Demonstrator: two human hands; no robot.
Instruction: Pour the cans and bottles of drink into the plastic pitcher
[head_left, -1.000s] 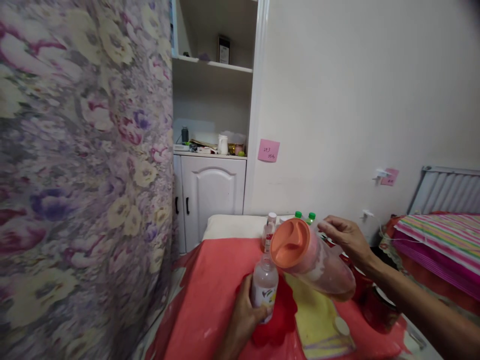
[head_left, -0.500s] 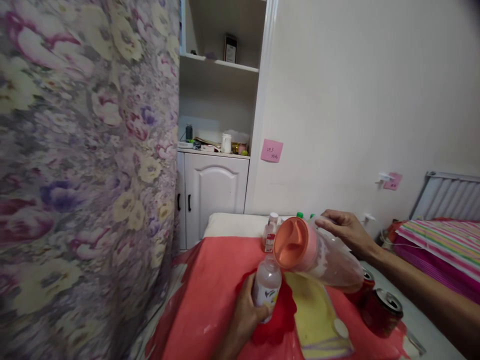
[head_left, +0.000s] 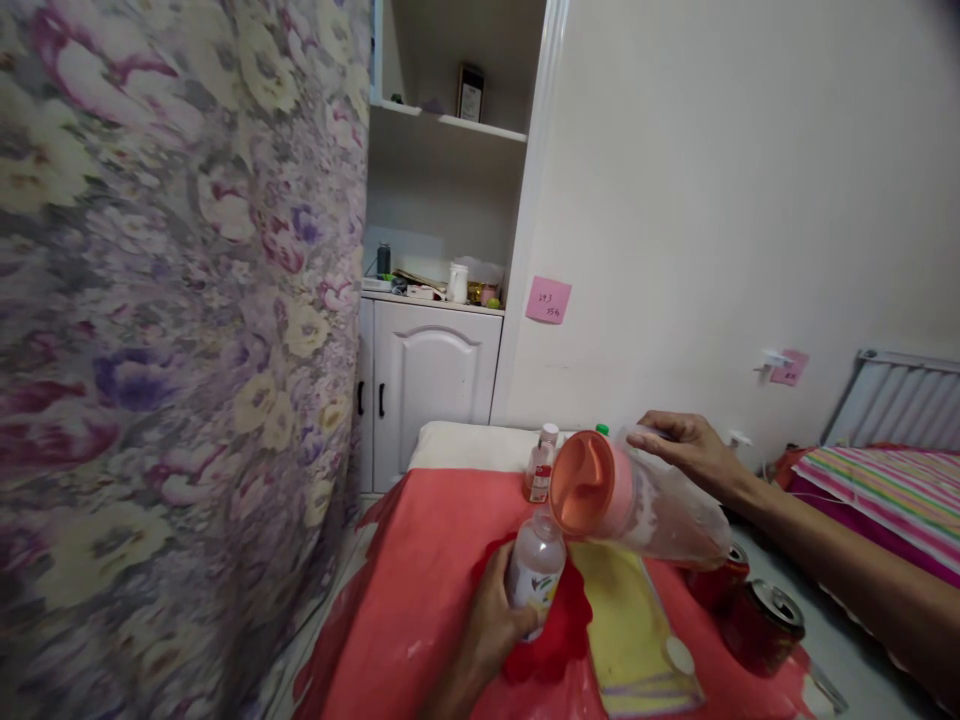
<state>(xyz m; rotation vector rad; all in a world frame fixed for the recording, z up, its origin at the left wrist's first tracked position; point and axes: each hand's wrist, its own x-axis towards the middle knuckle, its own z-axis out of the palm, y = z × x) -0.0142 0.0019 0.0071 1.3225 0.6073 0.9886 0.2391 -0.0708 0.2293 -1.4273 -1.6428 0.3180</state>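
My left hand [head_left: 495,610] is wrapped round a small clear bottle [head_left: 537,570] with a printed label, held slightly tilted over a red scalloped mat [head_left: 576,610]. Gripped by its handle in my right hand [head_left: 686,450] is a clear pitcher [head_left: 667,515] with an orange lid [head_left: 589,485]. It is tipped far over to the left, some liquid inside, its lid end against or just above the bottle's mouth. Whether liquid is flowing I cannot tell. Right under the pitcher lies a yellow cloth or sheet [head_left: 630,620] with a white round cap [head_left: 679,655] on it.
Two red drink cans [head_left: 761,625] stand at the table's right. Behind the lid is a small labelled bottle [head_left: 540,465], with a green-capped bottle [head_left: 602,429] farther back. A red cover [head_left: 427,560] lies over the table. A floral curtain [head_left: 180,350] hangs at left.
The pitcher's base has risen a little, so it tips slightly more towards the bottle. My left hand and the bottle stay nearly in place. The view has shifted slightly.
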